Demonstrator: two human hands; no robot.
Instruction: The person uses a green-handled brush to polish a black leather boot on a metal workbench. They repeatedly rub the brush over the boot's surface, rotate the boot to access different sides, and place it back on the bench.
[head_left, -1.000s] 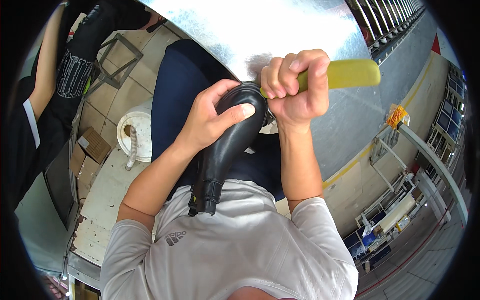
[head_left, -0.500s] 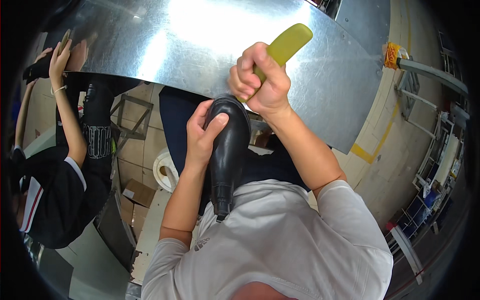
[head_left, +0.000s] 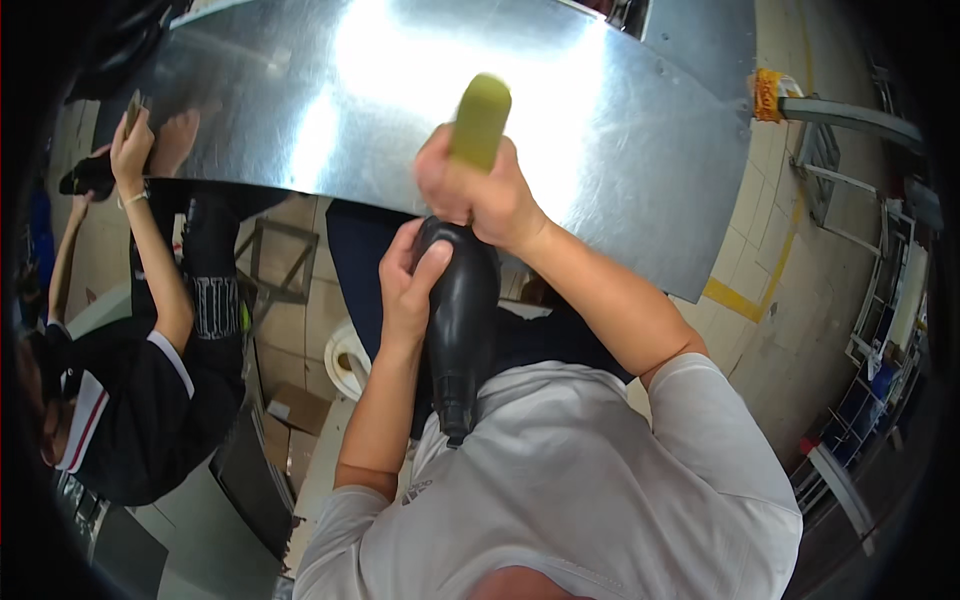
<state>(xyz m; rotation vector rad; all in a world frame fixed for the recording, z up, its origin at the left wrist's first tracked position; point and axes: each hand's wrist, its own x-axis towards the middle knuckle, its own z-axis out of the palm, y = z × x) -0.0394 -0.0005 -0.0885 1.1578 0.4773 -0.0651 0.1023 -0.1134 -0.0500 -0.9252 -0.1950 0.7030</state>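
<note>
A glossy black, shoe-shaped piece [head_left: 463,300] points away from me, its narrow end with a small tab resting against my shirt. My left hand [head_left: 408,285] is closed around its far left side, thumb on top. In my right fist, my right hand [head_left: 490,200], is a yellow-green bar-like handle [head_left: 483,115], blurred by motion and standing up out of the grip. The fist is right at the far end of the black piece. Whatever the handle's lower end looks like is hidden by my fingers and the piece.
A shiny metal table [head_left: 620,180] spans the far side. At the left, another person [head_left: 120,400] in a black shirt handles a dark piece [head_left: 88,178]. A white roll [head_left: 345,360] and cardboard boxes [head_left: 297,408] stand low on the left. Metal racks [head_left: 870,370] line the right.
My right fist and the handle have swung left and slightly nearer, and the handle has turned more upright. My left hand keeps its hold. The whole view has shifted a little.
</note>
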